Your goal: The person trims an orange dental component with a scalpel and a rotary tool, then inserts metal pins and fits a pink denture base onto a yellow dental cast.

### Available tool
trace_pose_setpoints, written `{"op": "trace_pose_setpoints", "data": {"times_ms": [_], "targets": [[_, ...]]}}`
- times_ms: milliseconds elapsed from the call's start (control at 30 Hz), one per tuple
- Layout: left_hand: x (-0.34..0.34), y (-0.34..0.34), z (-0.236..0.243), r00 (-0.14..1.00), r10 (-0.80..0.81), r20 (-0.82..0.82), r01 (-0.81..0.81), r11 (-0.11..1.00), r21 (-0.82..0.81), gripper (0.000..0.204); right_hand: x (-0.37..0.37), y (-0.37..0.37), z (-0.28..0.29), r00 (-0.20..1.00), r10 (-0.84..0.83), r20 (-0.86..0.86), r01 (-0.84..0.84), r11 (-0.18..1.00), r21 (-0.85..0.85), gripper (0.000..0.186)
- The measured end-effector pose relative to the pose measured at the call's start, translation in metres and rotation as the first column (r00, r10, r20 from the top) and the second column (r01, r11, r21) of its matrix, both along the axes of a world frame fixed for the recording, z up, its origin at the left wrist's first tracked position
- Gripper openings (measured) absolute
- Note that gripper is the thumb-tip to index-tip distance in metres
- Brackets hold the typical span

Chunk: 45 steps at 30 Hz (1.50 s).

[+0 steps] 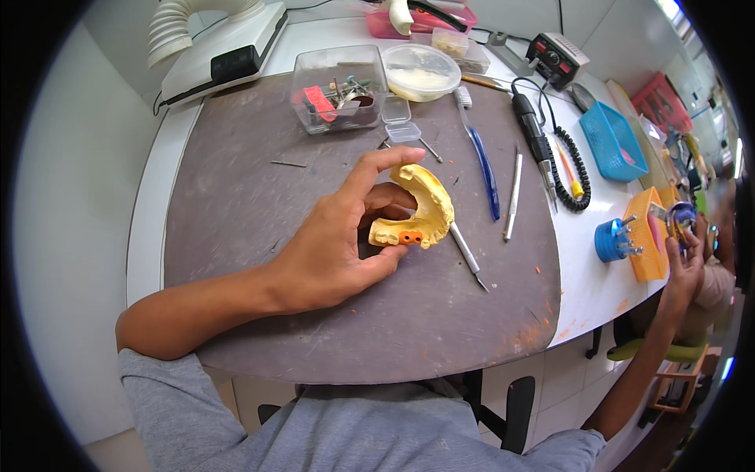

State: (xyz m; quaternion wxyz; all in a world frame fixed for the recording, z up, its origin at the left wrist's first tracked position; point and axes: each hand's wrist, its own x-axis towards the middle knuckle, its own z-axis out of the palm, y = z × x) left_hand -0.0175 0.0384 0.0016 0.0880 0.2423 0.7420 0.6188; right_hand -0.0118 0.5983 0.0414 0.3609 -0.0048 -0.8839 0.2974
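My left hand (338,228) is raised over the middle of the worktop, thumb and fingers gripping a yellow plaster dental model (435,206). The model is horseshoe-shaped, with a small orange wax piece (410,237) showing two dark holes on its near side. Far to the right, my right hand (686,263) reaches beside an orange basket (646,240). Its fingers are closed around a small purple and metallic item (681,214) that I cannot identify. Below the model lies a wax carving knife (465,250), its blade pointing toward me.
A blue toothbrush (484,173) and a slim silver tool (513,197) lie right of the model. Behind stand a clear box of burs (340,94) and a round tub (421,72). A corded handpiece (535,130), blue basket (617,149) and blue bur holder (612,240) occupy the right side.
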Motion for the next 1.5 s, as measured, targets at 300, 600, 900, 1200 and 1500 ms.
{"op": "trace_pose_setpoints", "data": {"times_ms": [300, 600, 900, 1200, 1500], "targets": [[0.003, -0.003, 0.002, 0.999, 0.016, 0.035, -0.015, 1.0, -0.025, 0.091, -0.01, 0.012, -0.003, 0.999, -0.048, -0.008, 0.048, 0.998, 0.04, 0.025], [0.003, -0.003, 0.008, 0.993, 0.013, 0.117, -0.012, 1.0, -0.009, 0.092, -0.009, 0.014, 0.006, 0.986, -0.149, 0.079, 0.136, 0.98, 0.148, 0.021], [-0.004, -0.009, 0.013, 0.992, 0.095, 0.081, -0.087, 0.991, -0.097, 0.089, -0.024, 0.04, -0.005, 0.872, -0.148, 0.467, 0.085, 0.985, 0.153, 0.016], [-0.01, -0.034, 0.023, 0.924, -0.005, -0.383, -0.197, 0.852, -0.486, 0.08, -0.009, 0.01, 0.01, 0.904, -0.276, 0.327, 0.157, 0.925, 0.346, 0.022], [-0.008, -0.043, 0.01, 0.864, -0.029, -0.502, -0.252, 0.839, -0.483, 0.071, 0.059, -0.132, 0.013, 1.0, 0.029, -0.008, -0.029, 0.998, 0.059, 0.021]]}}
